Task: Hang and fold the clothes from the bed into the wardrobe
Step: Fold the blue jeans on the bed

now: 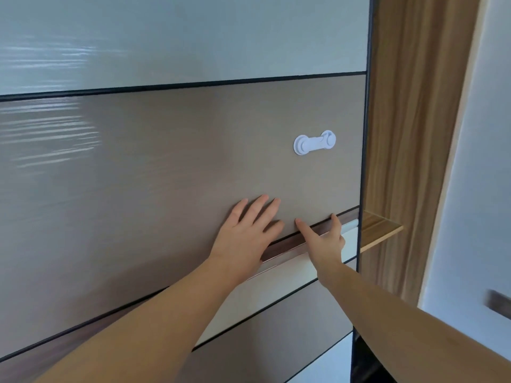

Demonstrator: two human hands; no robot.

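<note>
The wardrobe's sliding door [166, 161] fills the view, with a pale grey panel on top and a taupe panel below it. My left hand [249, 225] lies flat on the taupe panel, fingers spread and straight. My right hand [323, 236] rests just to its right on the brown handle strip [287, 244], thumb and forefinger stretched out against the door. Its other fingers are hidden behind the hand. No clothes, hangers or bed are in sight.
A white child-safety latch [314, 142] is stuck on the taupe panel above my right hand. Right of the door's dark edge are a wood-grain side panel [414, 134] and a small wooden shelf [381, 228]. A white surface with a dark handle [499, 304] stands far right.
</note>
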